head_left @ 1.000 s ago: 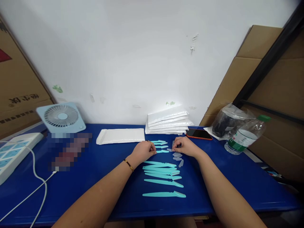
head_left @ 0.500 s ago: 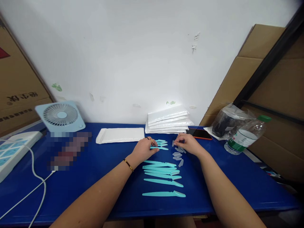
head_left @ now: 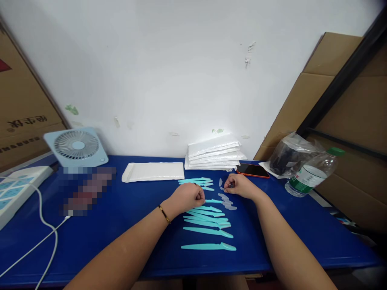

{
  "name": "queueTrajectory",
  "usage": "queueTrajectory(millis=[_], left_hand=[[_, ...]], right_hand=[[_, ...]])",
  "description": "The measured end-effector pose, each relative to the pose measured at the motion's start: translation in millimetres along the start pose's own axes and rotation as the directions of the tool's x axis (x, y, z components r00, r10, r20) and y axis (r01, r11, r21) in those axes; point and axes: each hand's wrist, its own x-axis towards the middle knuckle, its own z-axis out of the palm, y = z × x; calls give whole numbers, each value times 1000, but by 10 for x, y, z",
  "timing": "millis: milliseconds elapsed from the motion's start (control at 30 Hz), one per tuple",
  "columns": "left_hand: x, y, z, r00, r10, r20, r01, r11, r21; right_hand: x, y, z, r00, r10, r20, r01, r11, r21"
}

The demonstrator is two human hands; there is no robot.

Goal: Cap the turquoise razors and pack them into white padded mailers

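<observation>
My left hand, with a bracelet and a ring, pinches a turquoise razor whose head points right. Nearer to me lie several more turquoise razors in a loose column, and another group sits just beyond the hand. To the right, my right hand has its fingertips together beside several small clear caps; whatever it pinches is too small to make out.
White padded packets are stacked by the wall, with one flat packet to their left. A phone, bagged item and bottle stand right. At left are a fan and power strip.
My left hand has moved nearer to me from the far razors and now has one razor in its fingers. The right hand moved slightly nearer, and the clear caps have shifted.
</observation>
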Motion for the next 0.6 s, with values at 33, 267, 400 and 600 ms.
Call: queueTrajectory(millis=[33,267,400,600], left_hand=[[13,-50,-10,1000,-21,-13,21,1000,-9],[57,-278,15,988,-87,-129,90,996,20],[79,-229,57,992,-53,-115,54,999,3],[131,-234,87,988,-80,-132,80,997,-2]], right_hand=[[9,17,12,1000,8,-1,-8,1000,8],[37,14,94,999,-34,-24,36,994,104],[37,-98,151,993,-116,33,110,983,145],[77,-147,206,993,-116,-17,117,981,156]])
